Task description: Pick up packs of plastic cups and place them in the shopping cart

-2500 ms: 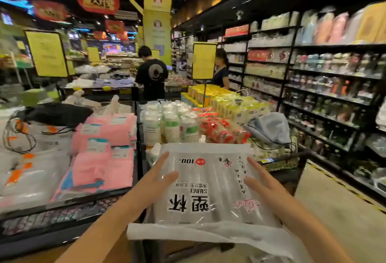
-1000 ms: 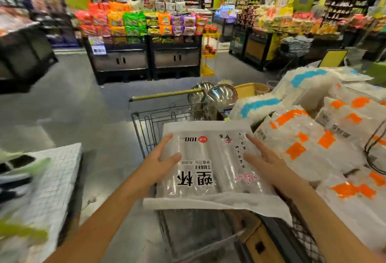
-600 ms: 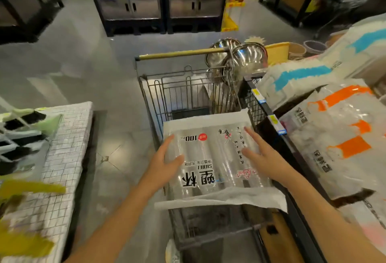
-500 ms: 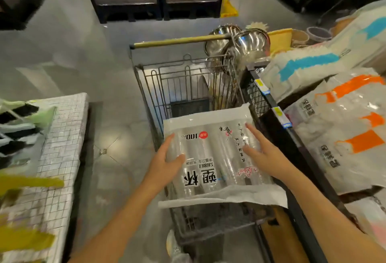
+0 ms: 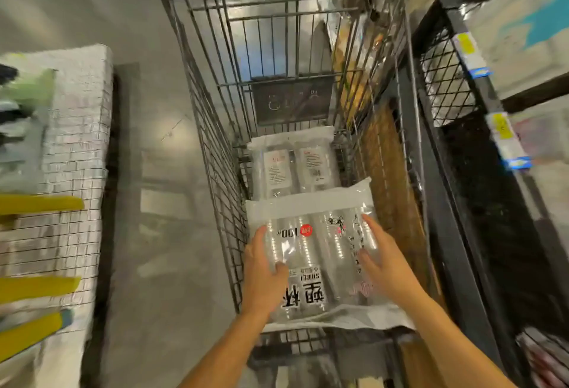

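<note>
Down inside the grey wire shopping cart [image 5: 215, 153], two hands hold a clear plastic pack of cups with black writing [image 5: 317, 252]. The left hand [image 5: 264, 276] grips its left edge, thumb on top. The right hand [image 5: 385, 264] grips its right side, fingers spread over the top. Another clear pack with white labels [image 5: 294, 166] lies on the cart floor, just beyond it.

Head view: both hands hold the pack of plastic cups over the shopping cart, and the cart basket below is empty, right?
Not quite. The head view shows another pack of cups already lying in the shopping cart. The rest holds: the left hand and right hand hold the pack of plastic cups over the cart.
</note>
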